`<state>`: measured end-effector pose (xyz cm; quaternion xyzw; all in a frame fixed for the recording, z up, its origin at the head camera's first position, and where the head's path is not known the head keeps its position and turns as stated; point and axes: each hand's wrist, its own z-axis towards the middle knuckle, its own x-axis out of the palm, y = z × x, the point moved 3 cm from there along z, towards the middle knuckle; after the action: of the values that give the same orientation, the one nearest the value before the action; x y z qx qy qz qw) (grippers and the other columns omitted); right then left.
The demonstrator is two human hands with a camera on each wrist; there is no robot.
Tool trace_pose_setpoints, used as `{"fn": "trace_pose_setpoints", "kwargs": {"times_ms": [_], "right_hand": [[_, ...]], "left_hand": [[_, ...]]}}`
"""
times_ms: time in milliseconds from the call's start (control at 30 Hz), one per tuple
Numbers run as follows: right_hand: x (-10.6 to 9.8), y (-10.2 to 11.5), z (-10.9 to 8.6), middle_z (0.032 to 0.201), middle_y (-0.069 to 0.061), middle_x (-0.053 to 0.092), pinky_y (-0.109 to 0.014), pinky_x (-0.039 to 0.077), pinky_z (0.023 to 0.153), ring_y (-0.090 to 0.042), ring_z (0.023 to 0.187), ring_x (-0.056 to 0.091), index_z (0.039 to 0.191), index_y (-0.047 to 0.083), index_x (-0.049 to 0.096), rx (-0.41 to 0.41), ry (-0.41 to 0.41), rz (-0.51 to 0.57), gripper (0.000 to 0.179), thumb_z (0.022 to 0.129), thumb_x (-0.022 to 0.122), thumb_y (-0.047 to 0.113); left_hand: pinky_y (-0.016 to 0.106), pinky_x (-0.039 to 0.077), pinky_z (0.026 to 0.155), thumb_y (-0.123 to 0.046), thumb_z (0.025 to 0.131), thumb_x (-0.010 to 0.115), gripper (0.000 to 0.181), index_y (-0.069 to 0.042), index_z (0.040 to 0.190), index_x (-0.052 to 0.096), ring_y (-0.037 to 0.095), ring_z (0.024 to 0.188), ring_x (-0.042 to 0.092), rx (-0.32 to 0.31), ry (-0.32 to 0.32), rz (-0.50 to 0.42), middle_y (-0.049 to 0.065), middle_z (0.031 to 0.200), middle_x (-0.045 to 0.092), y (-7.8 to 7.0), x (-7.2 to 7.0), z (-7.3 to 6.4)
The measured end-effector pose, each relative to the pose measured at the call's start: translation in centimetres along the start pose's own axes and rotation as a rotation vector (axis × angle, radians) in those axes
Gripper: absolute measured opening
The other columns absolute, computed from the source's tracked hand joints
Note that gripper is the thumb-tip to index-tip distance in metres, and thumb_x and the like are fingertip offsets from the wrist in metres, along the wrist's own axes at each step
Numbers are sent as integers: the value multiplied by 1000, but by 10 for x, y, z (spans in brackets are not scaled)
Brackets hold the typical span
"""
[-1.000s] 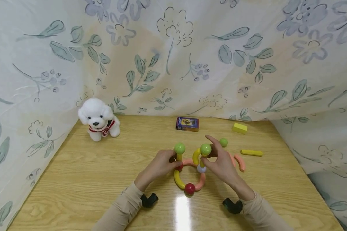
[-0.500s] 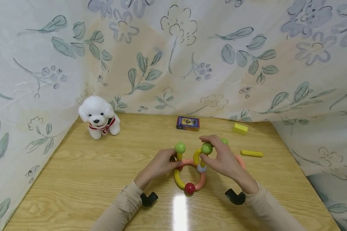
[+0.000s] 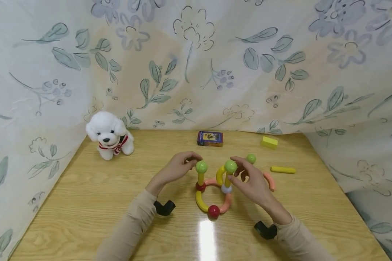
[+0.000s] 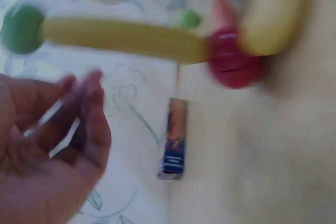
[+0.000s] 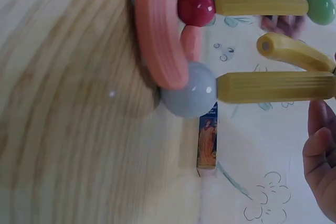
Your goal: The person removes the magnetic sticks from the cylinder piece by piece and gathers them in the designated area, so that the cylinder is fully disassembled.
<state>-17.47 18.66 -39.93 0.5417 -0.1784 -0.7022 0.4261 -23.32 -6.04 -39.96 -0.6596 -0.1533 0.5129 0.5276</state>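
A toy ring of curved yellow (image 3: 200,202) and pink (image 3: 227,203) rods with balls at the joints lies on the table. From its red ball (image 3: 200,186) rises a yellow rod topped by a green ball (image 3: 201,167). A second yellow rod (image 5: 275,87) stands on the lavender ball (image 5: 190,89), under another green ball (image 3: 230,166) with a curved yellow rod (image 3: 220,175) hanging off it. My left hand (image 3: 178,167), fingers loosely bent, is beside the left post, apart from it. My right hand (image 3: 253,183) pinches the second post near its top; the far fingertips are partly hidden.
Right of the ring lie a loose green ball (image 3: 251,158), a pink curved rod (image 3: 269,181), a yellow stick (image 3: 282,169) and a yellow block (image 3: 269,142). A card box (image 3: 210,138) and a white plush dog (image 3: 108,135) stand near the floral cloth (image 3: 163,108) behind.
My left hand has let go of the left post and moved up and away from it. My right hand stays at the second post, its fingers shifted slightly around the green ball.
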Motion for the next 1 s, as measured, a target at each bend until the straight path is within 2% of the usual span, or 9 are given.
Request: {"fn": "trace_pose_setpoints", "kwargs": {"times_ms": [100,200,267,400,533,700,1000], "right_hand": [[0,0,0,97,-4,66,-24,45,61,-8,75,55,136,13,53,-12,-18,12,53,87,73,12],[2,-1,-2,94,-4,67,-23,47,60,-4,74,54,135,13,54,-21,-21,23,50,88,72,12],[3,-1,-3,93,-4,67,-23,48,61,-4,75,55,133,14,56,-26,-19,40,47,89,72,11],[5,-1,-3,91,-4,67,-24,51,62,-5,76,58,130,14,58,-16,-9,70,43,90,71,12],[6,-1,-1,92,-4,67,-24,51,63,-5,76,58,130,14,58,-5,-8,81,42,90,71,14],[6,1,3,88,-2,66,-22,48,60,-6,71,56,128,13,59,-38,-23,68,42,89,72,13],[2,6,9,85,-1,66,-23,48,59,-5,69,54,123,9,60,-52,-52,22,39,87,74,13]], "left_hand": [[41,54,87,-16,102,51,22,-8,116,66,22,101,66,31,116,-62,7,111,71,-6,-5,22],[31,53,89,-22,100,56,22,-11,115,67,19,106,67,36,269,-27,2,109,72,-7,-1,38],[26,52,88,-25,98,60,21,-13,113,69,17,105,68,29,347,-2,-1,108,73,-7,3,45],[26,52,86,-26,93,67,19,-15,108,71,11,99,68,6,449,10,-2,105,73,-5,11,56],[26,52,87,-25,90,71,20,-16,108,71,8,96,67,0,503,16,-2,104,73,-10,16,64],[24,51,87,-22,89,72,22,-12,108,71,9,96,67,33,551,-25,1,103,73,-18,21,71],[23,52,83,-21,90,71,20,-12,108,73,9,91,66,52,541,-24,1,100,74,-22,17,76]]}}
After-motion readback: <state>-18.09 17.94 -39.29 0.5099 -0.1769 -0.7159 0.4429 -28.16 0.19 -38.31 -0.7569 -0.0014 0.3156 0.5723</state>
